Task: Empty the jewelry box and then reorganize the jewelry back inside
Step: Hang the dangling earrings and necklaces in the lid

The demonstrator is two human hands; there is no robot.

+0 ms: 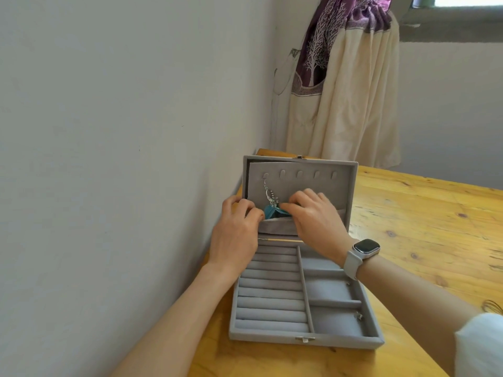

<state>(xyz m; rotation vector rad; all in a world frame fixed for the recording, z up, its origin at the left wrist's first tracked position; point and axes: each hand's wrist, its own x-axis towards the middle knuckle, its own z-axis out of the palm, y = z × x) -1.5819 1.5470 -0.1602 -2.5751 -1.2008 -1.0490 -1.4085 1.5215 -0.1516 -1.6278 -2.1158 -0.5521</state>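
A grey velvet jewelry box [304, 339] lies open on the wooden table, its lid [340, 183] upright at the back. A silver chain with a teal feather pendant [273, 209] hangs from the leftmost hook in the lid. My left hand [235, 227] pinches the edge of the grey lid pocket [276, 227] beside the feather. My right hand [313, 213] pinches the feather from the right, a smartwatch on its wrist. The ring rolls [272, 292] and the side compartments [332, 295] look bare except for small silver pieces [359, 317] at the right wall.
A white wall runs close along the box's left side. The yellow wooden table [422, 227] stretches away to the right. A cream and purple curtain [345, 91] hangs behind the table. A white sleeve [479, 346] shows at the lower right.
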